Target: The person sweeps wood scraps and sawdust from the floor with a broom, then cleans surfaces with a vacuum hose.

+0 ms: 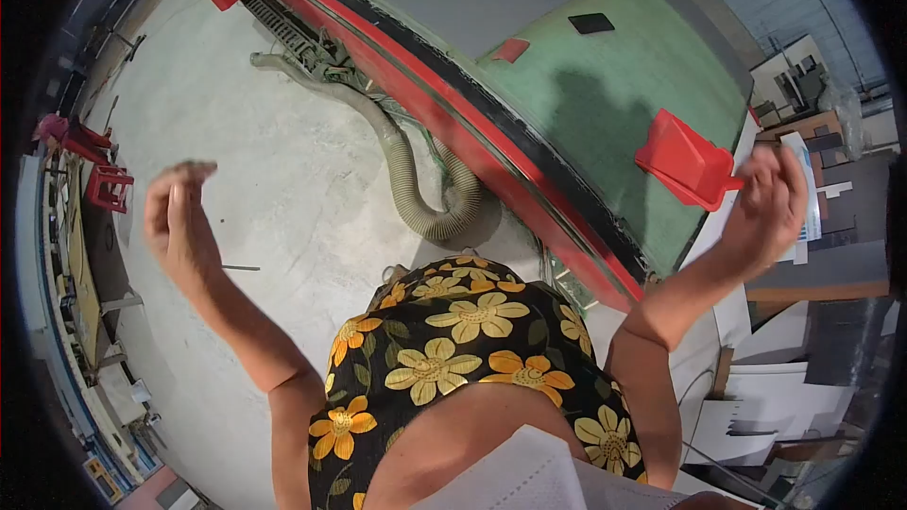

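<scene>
My right hand (777, 196) is closed around the handle of a red dustpan (688, 162). The dustpan hangs over the right end of a green sheet (652, 57) on the large machine's bed, its scoop facing away from the hand. On the other side, my left hand (179, 217) is raised over the pale floor with loosely bent fingers and holds nothing that I can see. A black patch (591, 24) and a red patch (511, 50) lie on the green sheet.
The machine's red and black edge (472, 123) runs diagonally in front of me. A ribbed grey hose (406, 184) curves across the concrete floor (274, 161) beside it. A red stool (110, 188) stands far left; boards and panels (794, 359) are stacked at right.
</scene>
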Demonstrator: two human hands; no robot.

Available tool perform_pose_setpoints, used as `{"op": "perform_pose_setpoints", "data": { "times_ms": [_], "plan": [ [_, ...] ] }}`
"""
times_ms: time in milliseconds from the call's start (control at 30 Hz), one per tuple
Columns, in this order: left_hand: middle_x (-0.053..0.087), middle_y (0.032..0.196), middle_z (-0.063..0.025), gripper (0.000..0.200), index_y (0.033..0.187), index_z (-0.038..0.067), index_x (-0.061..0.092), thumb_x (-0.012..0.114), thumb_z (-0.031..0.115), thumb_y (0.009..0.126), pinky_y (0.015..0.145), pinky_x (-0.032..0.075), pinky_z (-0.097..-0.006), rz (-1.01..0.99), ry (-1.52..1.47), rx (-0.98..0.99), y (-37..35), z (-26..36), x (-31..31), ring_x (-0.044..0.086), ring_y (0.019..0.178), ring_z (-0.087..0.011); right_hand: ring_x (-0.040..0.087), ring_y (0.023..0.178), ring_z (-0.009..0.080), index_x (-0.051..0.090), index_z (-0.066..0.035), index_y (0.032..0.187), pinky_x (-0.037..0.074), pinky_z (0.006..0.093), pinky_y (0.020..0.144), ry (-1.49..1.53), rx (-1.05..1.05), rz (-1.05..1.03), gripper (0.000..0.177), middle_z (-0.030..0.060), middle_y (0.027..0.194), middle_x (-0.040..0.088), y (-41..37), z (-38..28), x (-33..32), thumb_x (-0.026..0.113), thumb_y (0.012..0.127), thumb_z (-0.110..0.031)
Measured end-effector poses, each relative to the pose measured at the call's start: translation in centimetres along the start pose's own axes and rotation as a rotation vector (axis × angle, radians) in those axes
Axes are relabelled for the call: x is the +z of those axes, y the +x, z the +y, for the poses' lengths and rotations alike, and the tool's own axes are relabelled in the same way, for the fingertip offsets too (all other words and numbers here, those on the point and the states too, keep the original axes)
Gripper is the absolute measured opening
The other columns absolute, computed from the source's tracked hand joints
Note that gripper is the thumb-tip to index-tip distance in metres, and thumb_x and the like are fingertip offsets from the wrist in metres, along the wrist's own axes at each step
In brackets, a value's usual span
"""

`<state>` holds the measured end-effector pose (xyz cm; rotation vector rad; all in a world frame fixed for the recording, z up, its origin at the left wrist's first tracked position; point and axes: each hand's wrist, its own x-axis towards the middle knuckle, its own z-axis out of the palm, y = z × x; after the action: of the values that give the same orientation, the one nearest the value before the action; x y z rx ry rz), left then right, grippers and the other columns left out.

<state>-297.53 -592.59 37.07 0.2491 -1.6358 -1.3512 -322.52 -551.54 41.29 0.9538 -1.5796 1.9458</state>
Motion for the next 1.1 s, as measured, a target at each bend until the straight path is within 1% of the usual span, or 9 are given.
{"op": "perform_pose_setpoints", "data": {
  "times_ms": [67, 167, 267, 300, 367, 467, 500, 633, 1100],
  "plan": [
    [0.058, 0.082, -0.0122, 0.007, 0.081, -0.002, 0.055, 0.051, 0.004, 0.080, 0.074, 0.043, -0.0286, -0.183, 0.046, 0.025, -1.0, 2.3, 0.1, 0.055, 0.079, -0.0178, 0.055, 0.065, 0.0185, 0.052, 0.008, 0.100, 0.044, 0.0258, 0.060, 0.003, 0.006, -0.055, 0.026, 0.0181, 0.081, 0.058, -1.0, -0.8, -0.5, 0.046, 0.081, -0.008],
    [0.059, 0.080, -0.0075, 0.004, 0.079, 0.000, 0.057, 0.053, 0.001, 0.078, 0.073, 0.042, -0.0256, -0.274, 0.409, -0.268, -2.5, 2.2, -0.8, 0.055, 0.078, -0.0150, 0.054, 0.064, 0.0153, 0.056, 0.004, 0.096, 0.044, 0.0244, 0.059, -0.170, 0.234, -0.081, 0.022, 0.0120, 0.080, 0.059, -3.7, 1.3, -0.1, 0.050, 0.079, -0.009],
    [0.061, 0.083, -0.0046, 0.005, 0.078, 0.000, 0.058, 0.057, 0.002, 0.074, 0.069, 0.042, -0.0254, -0.606, 0.662, -0.588, -7.9, -5.8, -4.0, 0.055, 0.075, -0.0135, 0.053, 0.067, 0.0087, 0.057, -0.002, 0.101, 0.043, 0.0202, 0.061, -0.137, 0.797, -0.242, 0.025, 0.0043, 0.082, 0.059, -8.7, 5.8, 1.4, 0.053, 0.077, -0.002],
    [0.061, 0.071, -0.0072, 0.012, 0.080, 0.001, 0.060, 0.064, 0.004, 0.068, 0.062, 0.044, -0.0265, -0.750, 0.798, -0.530, -11.3, -8.3, -5.4, 0.056, 0.064, -0.0147, 0.053, 0.068, 0.0080, 0.057, -0.002, 0.101, 0.042, 0.0195, 0.062, -0.092, 0.878, -0.306, 0.025, 0.0037, 0.082, 0.059, -11.2, 7.2, 2.1, 0.053, 0.076, -0.002],
    [0.062, 0.083, -0.0128, 0.029, 0.091, 0.001, 0.058, 0.064, 0.020, 0.069, 0.067, 0.046, -0.0314, -0.963, 0.568, -0.937, -21.5, -15.0, -12.3, 0.058, 0.071, -0.0222, 0.052, 0.069, 0.0075, 0.058, -0.003, 0.101, 0.042, 0.0197, 0.063, -0.087, 1.042, -0.454, 0.026, 0.0033, 0.082, 0.059, -16.3, 9.5, 3.1, 0.056, 0.075, -0.004],
    [0.057, 0.105, -0.0121, 0.038, 0.103, -0.003, 0.055, 0.059, 0.024, 0.077, 0.077, 0.043, -0.0289, -0.463, -0.025, -1.530, -29.7, -12.5, -16.8, 0.054, 0.090, -0.0170, 0.054, 0.070, 0.0100, 0.058, -0.003, 0.102, 0.044, 0.0244, 0.065, -0.215, 1.109, -0.649, 0.030, 0.0068, 0.083, 0.060, -22.2, 10.9, 4.4, 0.060, 0.075, -0.015],
    [0.057, 0.104, -0.0098, 0.039, 0.106, -0.004, 0.054, 0.059, 0.023, 0.078, 0.078, 0.043, -0.0282, -0.192, -0.109, -1.756, -27.7, -6.1, -13.9, 0.053, 0.090, -0.0161, 0.055, 0.071, 0.0107, 0.058, -0.002, 0.102, 0.044, 0.0248, 0.065, -0.213, 1.112, -0.708, 0.030, 0.0073, 0.084, 0.060, -22.4, 10.4, 5.3, 0.060, 0.076, -0.016],
    [0.056, 0.103, -0.0076, 0.037, 0.110, -0.003, 0.052, 0.057, 0.019, 0.080, 0.077, 0.043, -0.0277, -0.247, -0.111, -1.688, -26.3, -1.3, -14.6, 0.053, 0.088, -0.0157, 0.058, 0.073, 0.0139, 0.056, -0.001, 0.104, 0.045, 0.0269, 0.066, -0.220, 1.115, -0.869, 0.035, 0.0101, 0.085, 0.060, -22.5, 9.3, 8.1, 0.060, 0.077, -0.022],
    [0.057, 0.101, -0.0071, 0.034, 0.107, -0.003, 0.053, 0.057, 0.017, 0.080, 0.076, 0.043, -0.0271, -0.062, -0.110, -1.669, -31.7, -1.8, -16.4, 0.053, 0.087, -0.0145, 0.060, 0.080, 0.0219, 0.055, -0.001, 0.105, 0.046, 0.0304, 0.070, -0.381, 1.160, -1.215, 0.037, 0.0142, 0.088, 0.061, -26.6, 10.9, 8.2, 0.059, 0.076, -0.023]
  ]
}}
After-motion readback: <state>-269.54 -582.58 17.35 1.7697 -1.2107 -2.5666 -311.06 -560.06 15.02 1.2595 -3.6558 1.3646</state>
